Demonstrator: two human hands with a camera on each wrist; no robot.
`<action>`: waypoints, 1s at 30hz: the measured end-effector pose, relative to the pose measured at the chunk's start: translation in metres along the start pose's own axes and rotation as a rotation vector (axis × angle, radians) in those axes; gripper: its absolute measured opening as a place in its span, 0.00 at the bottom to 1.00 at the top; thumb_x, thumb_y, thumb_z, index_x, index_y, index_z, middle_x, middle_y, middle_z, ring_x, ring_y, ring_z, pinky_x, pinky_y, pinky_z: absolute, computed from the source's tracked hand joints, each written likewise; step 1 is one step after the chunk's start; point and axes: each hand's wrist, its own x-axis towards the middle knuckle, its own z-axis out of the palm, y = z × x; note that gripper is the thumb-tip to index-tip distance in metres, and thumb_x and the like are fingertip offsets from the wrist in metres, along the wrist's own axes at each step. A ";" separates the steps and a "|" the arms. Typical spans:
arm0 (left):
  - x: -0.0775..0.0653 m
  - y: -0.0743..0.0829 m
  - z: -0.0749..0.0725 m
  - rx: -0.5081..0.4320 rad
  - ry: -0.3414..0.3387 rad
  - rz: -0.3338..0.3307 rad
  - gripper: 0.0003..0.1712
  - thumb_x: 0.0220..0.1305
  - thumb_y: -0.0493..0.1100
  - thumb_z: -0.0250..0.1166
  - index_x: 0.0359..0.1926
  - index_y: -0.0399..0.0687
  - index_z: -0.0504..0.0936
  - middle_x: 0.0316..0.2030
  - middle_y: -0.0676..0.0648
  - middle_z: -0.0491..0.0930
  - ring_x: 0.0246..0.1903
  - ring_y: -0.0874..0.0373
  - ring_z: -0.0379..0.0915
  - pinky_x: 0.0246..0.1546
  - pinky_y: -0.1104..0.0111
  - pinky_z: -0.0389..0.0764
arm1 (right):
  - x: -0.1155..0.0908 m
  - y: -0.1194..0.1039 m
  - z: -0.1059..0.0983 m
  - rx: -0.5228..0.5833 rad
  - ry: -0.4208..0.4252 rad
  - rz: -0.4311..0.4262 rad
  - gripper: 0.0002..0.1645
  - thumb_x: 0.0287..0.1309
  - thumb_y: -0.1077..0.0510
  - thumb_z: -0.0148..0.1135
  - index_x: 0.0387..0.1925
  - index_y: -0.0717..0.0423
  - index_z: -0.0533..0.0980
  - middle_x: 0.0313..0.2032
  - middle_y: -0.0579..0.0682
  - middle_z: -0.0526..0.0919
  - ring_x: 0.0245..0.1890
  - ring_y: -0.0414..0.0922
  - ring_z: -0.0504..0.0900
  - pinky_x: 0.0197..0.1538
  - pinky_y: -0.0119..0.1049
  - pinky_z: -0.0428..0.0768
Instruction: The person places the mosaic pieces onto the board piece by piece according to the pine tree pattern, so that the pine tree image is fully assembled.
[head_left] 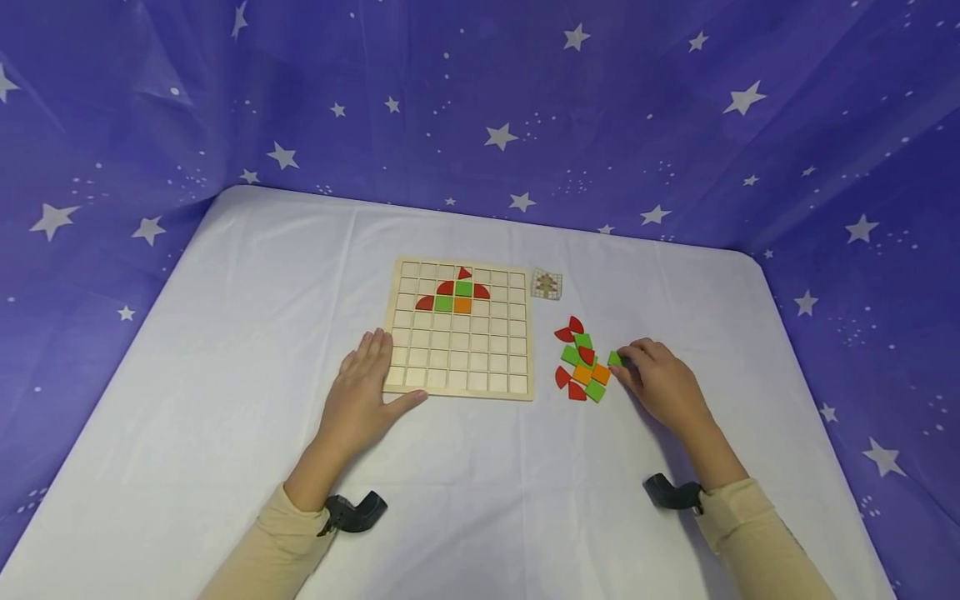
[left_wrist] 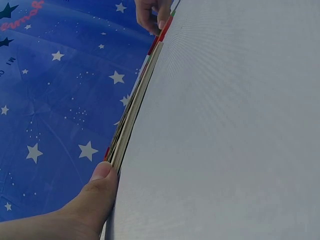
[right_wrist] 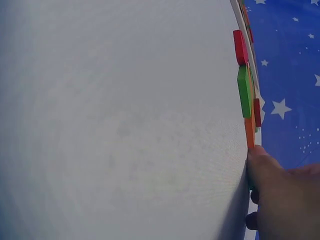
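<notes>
A wooden grid board lies on the table, bearing red, green and orange pieces in its upper rows. Against its lower left corner rests my left hand, fingers straight along the left side and thumb at the near edge. The left wrist view shows the thumb touching the board's side. To the right of the pile, my right hand pinches a small green piece between thumb and fingers. Loose orange tiles, green tiles and red rounded pieces lie beside it, some overlapping.
A small pattern card sits by the board's upper right corner. White cloth covers the table, and a blue star-printed curtain surrounds the far side and both flanks.
</notes>
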 end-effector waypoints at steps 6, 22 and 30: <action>0.000 0.000 -0.001 0.001 0.001 0.001 0.63 0.57 0.68 0.67 0.77 0.34 0.49 0.78 0.38 0.45 0.79 0.43 0.38 0.77 0.46 0.45 | 0.003 -0.001 0.000 0.017 -0.024 0.023 0.22 0.61 0.50 0.68 0.47 0.64 0.77 0.44 0.59 0.81 0.46 0.56 0.80 0.50 0.54 0.83; -0.001 0.000 -0.002 0.004 0.007 0.002 0.63 0.57 0.68 0.67 0.77 0.34 0.49 0.78 0.38 0.46 0.79 0.43 0.39 0.77 0.46 0.45 | 0.078 -0.082 -0.004 0.141 -0.151 -0.067 0.20 0.68 0.49 0.60 0.52 0.59 0.75 0.48 0.52 0.78 0.44 0.47 0.79 0.49 0.44 0.81; -0.001 0.000 -0.001 -0.002 0.002 0.005 0.63 0.57 0.69 0.67 0.77 0.35 0.49 0.78 0.38 0.45 0.79 0.43 0.38 0.77 0.47 0.44 | 0.121 -0.127 0.013 0.088 -0.201 -0.148 0.24 0.69 0.44 0.57 0.55 0.58 0.76 0.49 0.50 0.79 0.46 0.46 0.80 0.51 0.43 0.80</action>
